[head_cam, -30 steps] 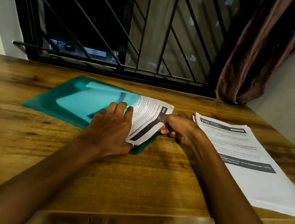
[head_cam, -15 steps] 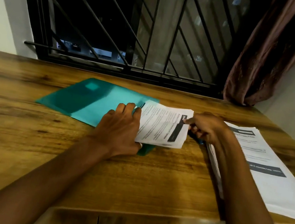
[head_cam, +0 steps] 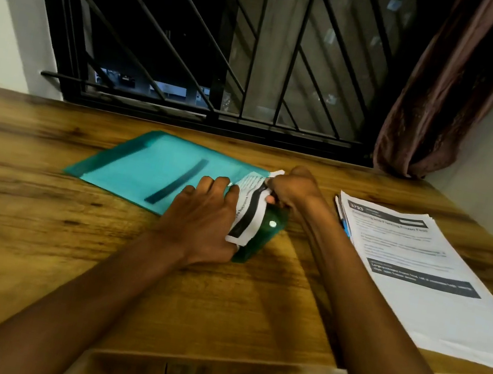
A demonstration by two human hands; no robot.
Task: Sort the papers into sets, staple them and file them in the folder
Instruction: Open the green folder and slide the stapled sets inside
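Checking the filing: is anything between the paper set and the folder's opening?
Nothing visible does. The paper set, gripped by the right hand, meets the teal folder at its opening, where the left hand presses the folder. The folder's snap flap lies open under the set, not across the opening.

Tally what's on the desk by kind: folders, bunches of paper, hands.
Folders: 1, the teal folder
Bunches of paper: 2, the paper set at the folder's opening and the stack at right
Hands: 2, left hand and right hand
Total: 5
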